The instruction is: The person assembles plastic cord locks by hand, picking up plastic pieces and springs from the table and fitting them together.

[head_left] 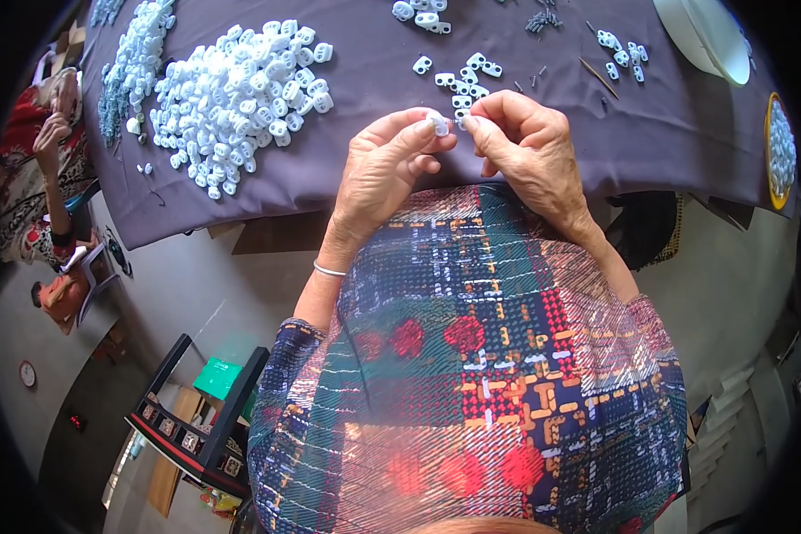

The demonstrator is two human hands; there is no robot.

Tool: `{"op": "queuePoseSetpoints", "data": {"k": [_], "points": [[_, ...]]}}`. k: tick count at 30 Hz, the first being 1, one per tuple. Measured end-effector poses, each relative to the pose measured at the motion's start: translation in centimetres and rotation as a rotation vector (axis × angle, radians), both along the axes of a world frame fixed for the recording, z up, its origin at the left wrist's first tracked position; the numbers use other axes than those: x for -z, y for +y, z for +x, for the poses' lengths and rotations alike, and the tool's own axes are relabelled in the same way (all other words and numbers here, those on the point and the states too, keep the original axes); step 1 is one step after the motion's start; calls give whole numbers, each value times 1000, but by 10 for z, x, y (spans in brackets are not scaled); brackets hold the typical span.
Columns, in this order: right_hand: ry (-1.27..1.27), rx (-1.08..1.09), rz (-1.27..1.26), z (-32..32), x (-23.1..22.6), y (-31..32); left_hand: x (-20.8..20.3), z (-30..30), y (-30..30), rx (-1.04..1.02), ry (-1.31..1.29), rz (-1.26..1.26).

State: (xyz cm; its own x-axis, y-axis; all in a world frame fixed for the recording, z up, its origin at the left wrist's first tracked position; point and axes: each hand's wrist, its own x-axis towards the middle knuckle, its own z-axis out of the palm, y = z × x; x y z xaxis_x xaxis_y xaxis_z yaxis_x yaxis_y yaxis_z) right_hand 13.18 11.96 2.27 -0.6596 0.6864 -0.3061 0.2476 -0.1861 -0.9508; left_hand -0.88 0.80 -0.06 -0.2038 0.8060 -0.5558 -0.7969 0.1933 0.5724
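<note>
My left hand (383, 160) pinches a small white plastic cord lock (437, 123) between thumb and fingers, just above the table's front part. Close beside it, my right hand (529, 147) has thumb and forefinger pressed together; whatever is between them is too small to make out. Beyond my fingertips lies a loose cluster of white two-holed cord locks (462, 86). A large heap of white plastic pieces (240, 93) covers the cloth to the left of my left hand.
Grey-purple cloth (365, 67) covers the table. Small dark springs (543, 20) lie at the far side, near a thin brown stick (599, 77). A white tub (707, 40) and a yellow-rimmed basket (779, 151) of pieces stand right. Another person (40, 169) sits at left.
</note>
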Motion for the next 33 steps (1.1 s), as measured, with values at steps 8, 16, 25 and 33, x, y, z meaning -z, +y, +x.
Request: {"op": "queuePoseSetpoints", "data": {"k": [8,16,25,33], "points": [[-28,8,-6,0,0,1,-2,3,0,5,62,-14],[-42,-68,60,2,6,1,-8,8,2,1,185,-24],[-55,-101,74,1,5,1,-6,8,1,5,212,-54],[-89,-129,45,0,8,2,-6,10,1,15,325,-63]]}}
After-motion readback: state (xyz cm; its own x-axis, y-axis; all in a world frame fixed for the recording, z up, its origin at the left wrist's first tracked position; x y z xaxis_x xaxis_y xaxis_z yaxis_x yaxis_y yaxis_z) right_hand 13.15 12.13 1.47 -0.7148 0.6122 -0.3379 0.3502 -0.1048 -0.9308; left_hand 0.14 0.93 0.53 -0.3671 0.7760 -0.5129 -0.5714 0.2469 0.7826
